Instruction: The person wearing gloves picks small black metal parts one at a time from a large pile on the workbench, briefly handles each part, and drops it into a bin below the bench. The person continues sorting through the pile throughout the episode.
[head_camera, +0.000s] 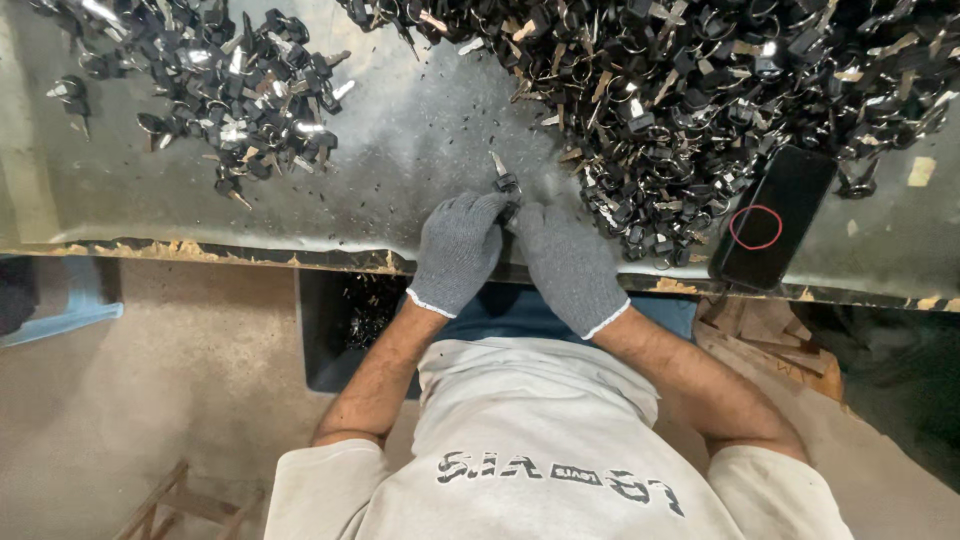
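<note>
Nearest the lens, at 6 o'clock, sits a pale grey T-shirt (545, 450) with dark lettering across the chest, and 2 bare forearms run up from it toward the bench edge. Both hands wear grey knit gloves with white cuffs. At the centre, the left hand (457, 250) and the right hand (567, 265) meet, knuckles almost touching, fingers curled in and pinched together on 1 small key (503, 180) — black plastic head, short silvery blade pointing toward 12 o'clock. How each fingertip grips the head is hidden under the gloves.

That key sits just above the front edge of the grey metal bench top (420, 130), which is peppered with tiny black flecks. At 1 to 2 o'clock a large heap of black-headed keys (700, 90) spreads across the bench, its near fringe just beside the right hand. At 10 to 11 o'clock a smaller pile of keys (240, 90) lies well apart from the hands.

At 3 o'clock a black phone (775, 215) rests tilted at the bench edge — dark screen up, touching the big heap. Below the bench, at 7 o'clock, a dark bin (335, 330) holds black scraps.
</note>
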